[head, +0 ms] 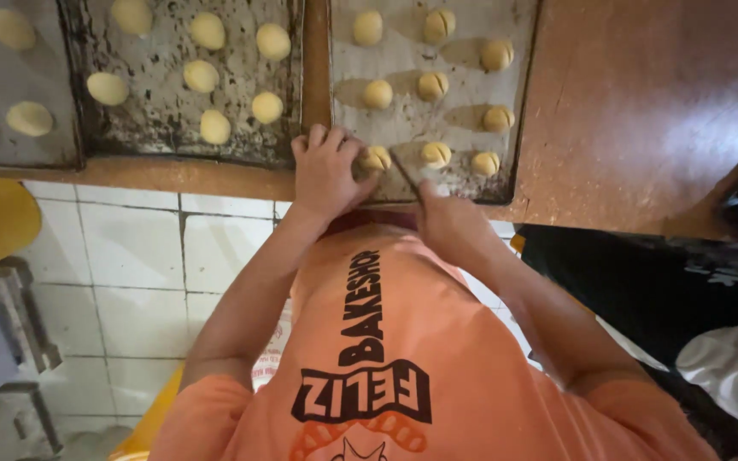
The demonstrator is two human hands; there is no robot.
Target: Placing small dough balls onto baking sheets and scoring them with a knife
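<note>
While the left hand [325,171] pinches a dough ball [377,158] at the near edge of the baking tray [523,111], the right hand [448,220] grips a blade [406,175]; most balls there already look slit, while the neighbouring tray's balls [201,76] look uncut.

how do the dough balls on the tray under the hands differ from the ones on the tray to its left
The dough balls on the right tray each show a cut slit; those on the left tray are smooth and uncut. The right tray's sit in neat rows, the left tray's are looser. The left hand steadies one while the right hand holds a blade. Both are pale, round.
</note>
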